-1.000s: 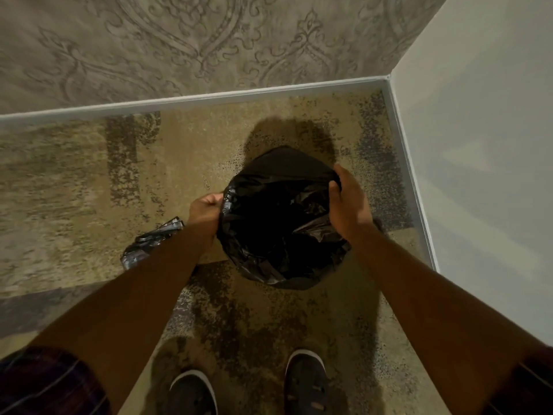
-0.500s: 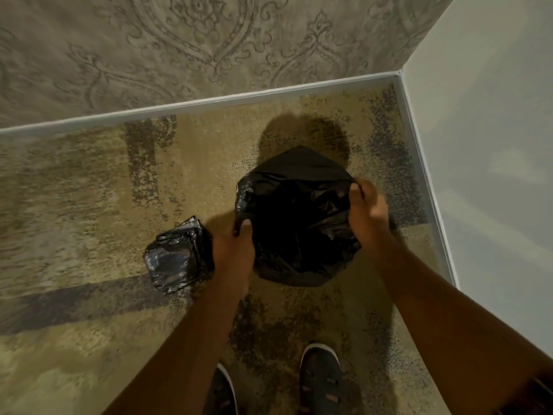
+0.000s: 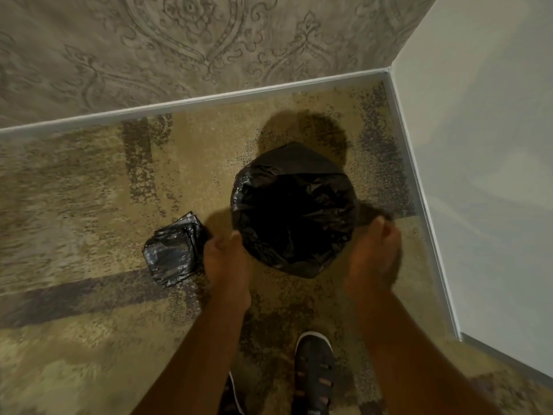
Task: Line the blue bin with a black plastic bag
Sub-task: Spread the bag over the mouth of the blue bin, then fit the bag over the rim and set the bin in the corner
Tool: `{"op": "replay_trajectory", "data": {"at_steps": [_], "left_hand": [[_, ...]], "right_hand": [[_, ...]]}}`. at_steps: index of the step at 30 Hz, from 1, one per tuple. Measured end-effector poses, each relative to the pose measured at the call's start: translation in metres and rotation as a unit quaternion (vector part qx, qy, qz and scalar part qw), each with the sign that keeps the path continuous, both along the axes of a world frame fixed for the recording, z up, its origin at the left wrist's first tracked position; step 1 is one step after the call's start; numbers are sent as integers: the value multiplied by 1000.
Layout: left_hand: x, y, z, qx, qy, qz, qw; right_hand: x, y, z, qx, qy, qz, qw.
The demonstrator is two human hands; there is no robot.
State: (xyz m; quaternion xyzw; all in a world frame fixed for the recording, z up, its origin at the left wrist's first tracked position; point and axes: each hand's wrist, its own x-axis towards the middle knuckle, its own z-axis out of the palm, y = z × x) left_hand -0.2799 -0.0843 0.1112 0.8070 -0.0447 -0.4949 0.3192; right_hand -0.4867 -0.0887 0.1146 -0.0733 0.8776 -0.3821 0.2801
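Observation:
The black plastic bag [image 3: 294,211] is spread over the bin's mouth, with its edge folded down around the outside. The bag hides the bin completely, so no blue shows. The opening looks dark and deep. My left hand [image 3: 226,259] sits at the bag's lower left edge with curled fingers. Its fingertips are right against the plastic, and a grip cannot be made out. My right hand [image 3: 375,256] is a little blurred and hangs just off the bag's lower right side, loosely curled and holding nothing.
A folded stack of spare black bags [image 3: 175,253] lies on the carpet left of my left hand. The bin stands near a room corner, with a patterned wall [image 3: 209,46] behind and a plain wall [image 3: 484,175] to the right. My shoe [image 3: 314,372] is just below.
Both hands have come back from the bag's rim toward me. The right hand has let go of the right edge. The bag now lies spread over the bin's mouth.

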Motion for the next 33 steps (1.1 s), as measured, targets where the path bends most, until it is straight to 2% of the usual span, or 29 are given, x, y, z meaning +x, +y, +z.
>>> {"op": "replay_trajectory", "data": {"at_steps": [4,8,12,15,17,18,20,22,25,28,31,33], "left_hand": [[-32,15,8,36,73,22,996],[-46,11,3,-7,123,57,991],[-47,12,-3,-31,115,27,992],[-47,15,-10,-32,98,-11,995],[-44,16,-11,-16,56,-58,997],[-40,16,-11,-7,22,-96,995],[-30,18,-11,-2,-25,-173,985],[-17,22,-12,-10,-44,-238,970],[4,26,-11,-19,-89,-363,927],[21,24,-7,-26,-87,-461,882],[32,20,-8,-18,-74,-502,861],[38,18,-10,-11,-69,-506,860]], "right_hand": [[47,29,12,6,-105,-122,987],[64,26,9,9,-251,-188,950],[65,16,7,-42,-368,-176,912],[46,20,-1,-66,-416,-136,897],[29,19,-6,-26,-368,-134,920],[21,17,-7,2,-310,-132,941],[4,10,-1,23,-127,-70,989],[-9,-1,7,-36,16,63,997],[-18,-26,15,-75,34,250,965],[-21,-56,7,-68,48,430,899],[-23,-70,-14,33,16,564,825],[-24,-71,-26,94,-31,574,813]]}}
